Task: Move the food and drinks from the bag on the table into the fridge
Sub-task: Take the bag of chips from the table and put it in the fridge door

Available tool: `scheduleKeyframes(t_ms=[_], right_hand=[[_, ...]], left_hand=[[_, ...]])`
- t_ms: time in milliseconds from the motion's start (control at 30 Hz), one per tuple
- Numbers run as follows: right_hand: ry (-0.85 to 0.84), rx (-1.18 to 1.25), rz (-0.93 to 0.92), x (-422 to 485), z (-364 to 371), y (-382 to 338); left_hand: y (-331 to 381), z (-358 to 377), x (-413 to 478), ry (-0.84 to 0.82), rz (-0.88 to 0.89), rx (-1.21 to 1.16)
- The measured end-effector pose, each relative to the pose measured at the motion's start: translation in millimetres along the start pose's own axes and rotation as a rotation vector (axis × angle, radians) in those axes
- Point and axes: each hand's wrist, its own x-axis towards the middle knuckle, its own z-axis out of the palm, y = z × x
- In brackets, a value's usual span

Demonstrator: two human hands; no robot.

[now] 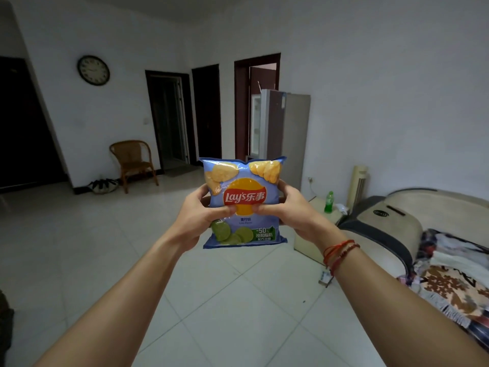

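A light-blue Lay's chip bag (pixel 244 170) is held upright at arm's length in the middle of the view. My left hand (pixel 199 217) grips its left edge with the thumb on the front. My right hand (pixel 289 207) grips its right edge the same way. Behind the chip bag, against the far wall, stands a tall grey fridge (pixel 289 128); its door (pixel 256 123) is swung open to the left, showing white shelves. The table and the shopping bag are out of view.
Pale tiled floor (pixel 105 247) stretches toward the fridge. A small cream cabinet (pixel 317 242) with a green bottle (pixel 329 202) stands right of my hands. A sofa (pixel 412 221) with patterned blankets fills the right. A wicker chair (pixel 133 161) stands by dark doorways at the left.
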Motion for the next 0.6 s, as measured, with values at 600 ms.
scheduleKeyframes(t_ms=[600], right_hand=[[0.011, -0.007, 0.049, 92.2, 23.7, 52.2]], left_hand=[[-55.6, -55.7, 70.2, 0.044, -0.041, -0.029]])
